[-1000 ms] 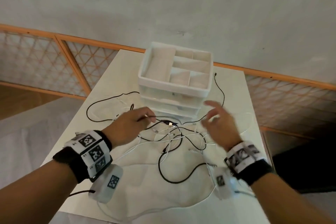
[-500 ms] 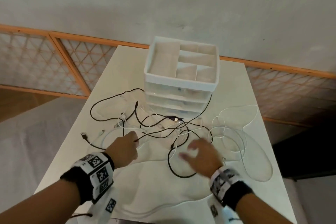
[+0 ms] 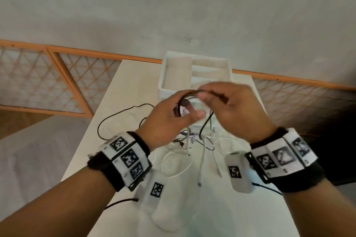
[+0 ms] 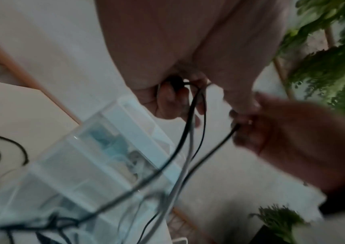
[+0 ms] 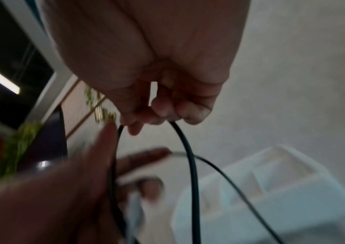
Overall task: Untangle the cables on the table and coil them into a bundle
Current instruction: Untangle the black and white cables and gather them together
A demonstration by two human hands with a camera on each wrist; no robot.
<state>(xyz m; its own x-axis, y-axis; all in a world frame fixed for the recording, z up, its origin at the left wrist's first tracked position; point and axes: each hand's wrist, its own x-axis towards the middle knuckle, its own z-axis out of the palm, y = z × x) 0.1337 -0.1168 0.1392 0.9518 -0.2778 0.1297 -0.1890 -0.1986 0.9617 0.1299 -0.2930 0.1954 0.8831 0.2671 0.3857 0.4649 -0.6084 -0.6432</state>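
Note:
Both hands are raised above the white table [image 3: 123,90], close together in front of the drawer unit. My left hand [image 3: 174,115] grips a black cable [image 3: 182,100] together with a white one, looped over its fingers [image 4: 167,102]. My right hand [image 3: 227,102] pinches the same black cable [image 5: 190,153] between thumb and fingertips [image 5: 163,110]. Black and white strands [image 4: 188,145] hang from the hands down to a tangle of cables [image 3: 194,140] on the table. Another black cable [image 3: 107,123] lies in a loop at the left.
A white drawer unit [image 3: 194,71] with an open compartment tray on top stands at the table's far middle. A wall with orange-framed lattice panels [image 3: 38,81] runs behind. Green plants [image 4: 330,66] show in the left wrist view.
Both hands have risen from the table and come together, lifting black and white cable with them. The tangle has shifted nearer the drawer unit's front.

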